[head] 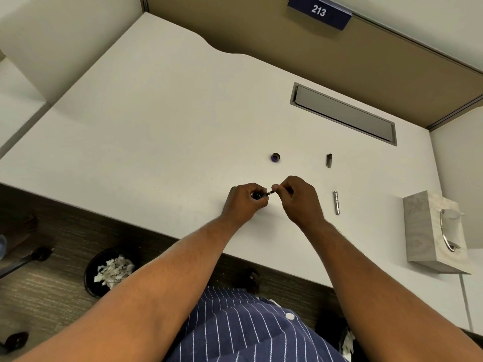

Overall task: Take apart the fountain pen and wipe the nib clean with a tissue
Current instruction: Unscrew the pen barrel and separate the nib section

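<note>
A white worktop [162, 121] with a wavy far edge carries a few small things. Set flush into it near the far right is a grey rectangular cable hatch [343, 113]. A small dark ink bottle cap [276, 157] lies near the middle. To its right lies a short dark pen part [329, 160], and nearer, a silver pen barrel [336, 202]. A grey tissue box [431, 231] stands at the right edge.

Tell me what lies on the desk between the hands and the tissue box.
In the head view, a silver pen part lies on the desk between the hands and the tissue box.
</note>
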The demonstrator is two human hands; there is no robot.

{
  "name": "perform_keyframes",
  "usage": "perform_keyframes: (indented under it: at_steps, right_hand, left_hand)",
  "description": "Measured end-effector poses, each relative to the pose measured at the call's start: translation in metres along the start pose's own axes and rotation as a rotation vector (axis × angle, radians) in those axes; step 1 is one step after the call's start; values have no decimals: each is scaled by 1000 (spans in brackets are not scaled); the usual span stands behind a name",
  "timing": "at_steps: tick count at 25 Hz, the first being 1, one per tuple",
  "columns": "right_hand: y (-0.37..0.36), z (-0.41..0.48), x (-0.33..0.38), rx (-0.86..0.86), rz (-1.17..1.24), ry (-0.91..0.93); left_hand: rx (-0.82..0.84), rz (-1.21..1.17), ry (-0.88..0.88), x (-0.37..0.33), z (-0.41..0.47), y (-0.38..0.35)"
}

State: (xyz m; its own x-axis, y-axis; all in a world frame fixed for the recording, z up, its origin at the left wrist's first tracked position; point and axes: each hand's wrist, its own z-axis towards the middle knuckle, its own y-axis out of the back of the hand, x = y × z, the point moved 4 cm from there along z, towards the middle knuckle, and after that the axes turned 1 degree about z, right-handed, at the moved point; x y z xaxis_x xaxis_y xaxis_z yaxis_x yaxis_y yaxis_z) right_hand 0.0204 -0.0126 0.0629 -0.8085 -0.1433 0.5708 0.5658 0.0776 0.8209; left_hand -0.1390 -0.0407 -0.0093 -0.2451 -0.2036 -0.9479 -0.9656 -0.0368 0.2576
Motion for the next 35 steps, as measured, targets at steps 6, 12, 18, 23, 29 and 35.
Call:
perform_keyframes:
  at_steps: [6,12,18,23,29,35]
  right_hand:
    - [5,-8,4,22,92,135]
    - [1,-2,2,-11,-47,33]
    - [3,-5,5,8,-19,66]
    - [1,-8,6,11,11,105]
    - [1,-1,6,25,-93,-4]
    - [4,-6,9,40,-30,65]
  left_hand:
    - [-5,-8,0,2,1,0]
    - [-4,-4,-13,2,1,0]
    - [2,-6,-5,3,2,0]
    - [2,-13,0,3,1,0]
    - [-1,-11,-8,4,2,0]
    - [-3,-11,-13,3,2,0]
